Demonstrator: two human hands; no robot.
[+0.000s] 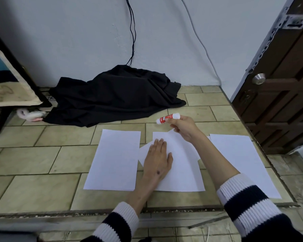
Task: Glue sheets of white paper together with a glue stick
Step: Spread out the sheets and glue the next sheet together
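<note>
Three groups of white paper lie on the tiled floor. A single sheet is on the left, overlapping skewed sheets are in the middle, and another sheet is on the right. My left hand rests flat, fingers together, on the middle sheets. My right hand hovers above their far edge, holding a red-and-white glue stick sideways; whether its cap is on I cannot tell.
A heap of black cloth lies by the wall beyond the papers, with cables hanging above it. A dark stand leg is at left, a brown door at right. A floor step edge runs near me.
</note>
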